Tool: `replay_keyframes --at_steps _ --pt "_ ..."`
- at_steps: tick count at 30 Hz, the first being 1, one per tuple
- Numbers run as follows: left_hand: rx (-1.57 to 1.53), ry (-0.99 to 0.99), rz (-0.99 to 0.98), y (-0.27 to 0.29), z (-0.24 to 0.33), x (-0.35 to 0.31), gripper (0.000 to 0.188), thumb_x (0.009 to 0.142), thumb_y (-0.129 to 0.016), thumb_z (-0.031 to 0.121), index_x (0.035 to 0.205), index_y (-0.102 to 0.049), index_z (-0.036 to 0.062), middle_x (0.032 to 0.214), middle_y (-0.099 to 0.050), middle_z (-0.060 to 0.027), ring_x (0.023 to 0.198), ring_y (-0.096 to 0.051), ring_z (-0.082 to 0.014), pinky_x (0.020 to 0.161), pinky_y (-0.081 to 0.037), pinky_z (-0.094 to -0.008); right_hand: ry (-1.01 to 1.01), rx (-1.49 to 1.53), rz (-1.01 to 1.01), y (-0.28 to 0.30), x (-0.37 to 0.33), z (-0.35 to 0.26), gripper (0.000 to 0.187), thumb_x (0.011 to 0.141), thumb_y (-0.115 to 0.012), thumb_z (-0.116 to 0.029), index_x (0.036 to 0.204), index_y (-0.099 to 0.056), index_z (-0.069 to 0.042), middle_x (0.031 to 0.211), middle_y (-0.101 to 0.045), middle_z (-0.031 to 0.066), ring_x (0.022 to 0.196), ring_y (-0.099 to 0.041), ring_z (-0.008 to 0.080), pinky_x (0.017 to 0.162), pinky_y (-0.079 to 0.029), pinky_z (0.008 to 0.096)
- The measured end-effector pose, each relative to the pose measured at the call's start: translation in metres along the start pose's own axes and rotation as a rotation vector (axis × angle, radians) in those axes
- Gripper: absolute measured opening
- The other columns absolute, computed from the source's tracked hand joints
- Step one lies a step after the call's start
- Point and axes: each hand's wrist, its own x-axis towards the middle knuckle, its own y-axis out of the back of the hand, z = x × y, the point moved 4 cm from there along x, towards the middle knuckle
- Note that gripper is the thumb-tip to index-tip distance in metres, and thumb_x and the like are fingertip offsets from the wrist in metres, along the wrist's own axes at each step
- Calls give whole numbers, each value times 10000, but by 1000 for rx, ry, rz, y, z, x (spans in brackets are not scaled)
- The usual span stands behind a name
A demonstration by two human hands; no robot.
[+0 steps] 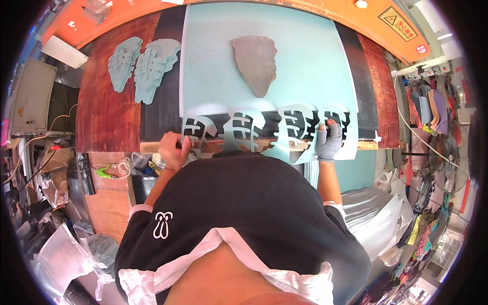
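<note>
A pale teal sheet (213, 66) lies across the worktop in front of me. Its near edge hangs as a lattice strip (241, 129) of cut-out openings. My left hand (174, 151) is bare and closes on the strip's left end. At the right end, my right hand (329, 142), in a grey glove with bare fingertips, grips the same strip. On the sheet, beyond both hands, rests a flat grey-brown plate (256, 63) with one wavy side, tapering toward me. Two stacks of teal cut pieces (152, 68) with slots lie to the left, apart from the sheet.
An orange machine beam (401, 33) with a warning label spans the far side. The worktop shows reddish-brown boards (94, 101) and black strips. At lower right sits a pile of sheets in clear plastic (373, 213). Colourful offcuts (432, 107) hang along the right.
</note>
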Motion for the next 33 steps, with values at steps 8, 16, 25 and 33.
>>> replay_keyframes --at_steps 8,16,25,33 --pt "118 -20 43 -54 -52 126 275 771 -681 243 643 -505 74 615 -510 -70 593 -514 -270 551 -410 -396 31 -3 33 -86 120 8 217 820 -617 -231 877 -581 -25 829 -597 155 774 -571 337 685 -453 423" --pt "277 42 -3 -134 -103 271 338 828 -626 297 635 -484 60 669 -528 -105 675 -535 -316 617 -418 -442 -57 187 294 -109 329 79 249 896 -519 -253 849 -568 -13 795 -574 197 755 -556 354 702 -442 405" --pt "418 9 60 -187 -142 347 307 858 -568 243 644 -466 50 691 -530 -129 692 -529 -342 593 -414 -465 26 209 109 -107 435 185 274 918 -453 -251 885 -588 -16 750 -557 67 729 -523 175 694 -431 344" --pt "396 -30 30 -189 -153 337 288 899 -513 215 691 -450 25 700 -471 -154 697 -493 -379 598 -394 -454 -220 -410 -193 -169 340 226 371 861 -428 -333 785 -683 -75 889 -654 128 841 -606 335 815 -432 453"
